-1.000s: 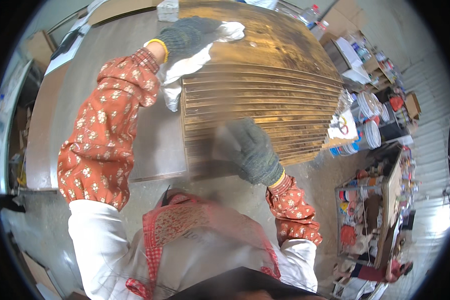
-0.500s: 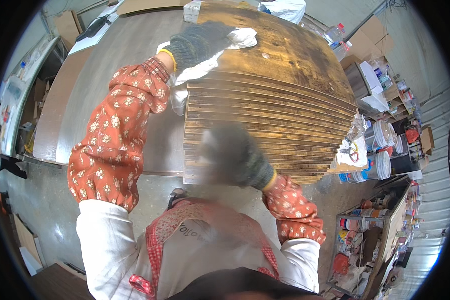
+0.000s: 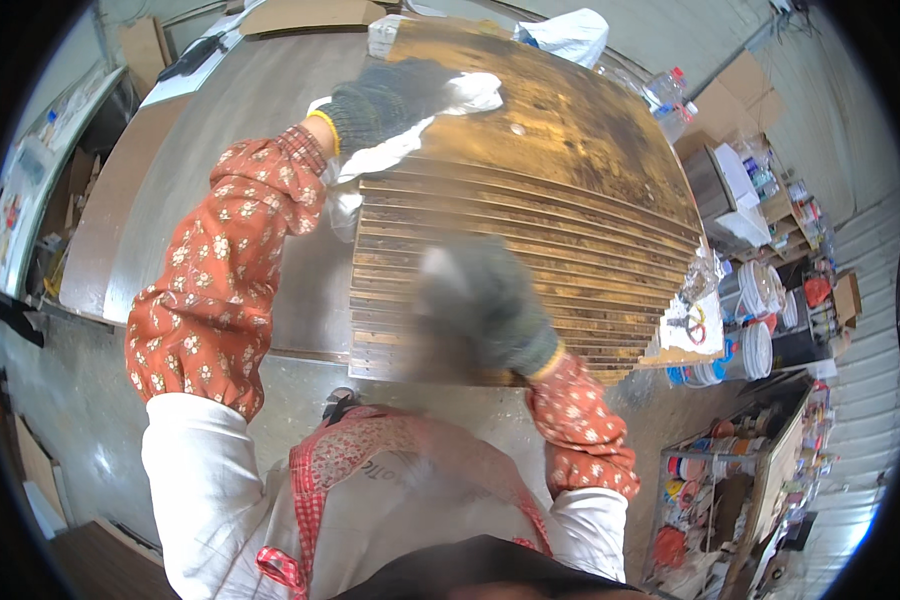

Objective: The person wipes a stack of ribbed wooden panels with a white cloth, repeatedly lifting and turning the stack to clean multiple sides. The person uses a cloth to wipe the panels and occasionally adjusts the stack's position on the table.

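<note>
My left hand [image 3: 385, 105] partly covers a white cloth [image 3: 475, 93] at the stacked boards' [image 3: 580, 170] left side; my right hand [image 3: 490, 305] (blurred) is over their edges. I cannot tell either hand's finger opening or hold.

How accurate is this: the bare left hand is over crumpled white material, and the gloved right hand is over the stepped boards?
The left hand isn't bare: the head view shows it in a dark glove. The rest stands.
</note>
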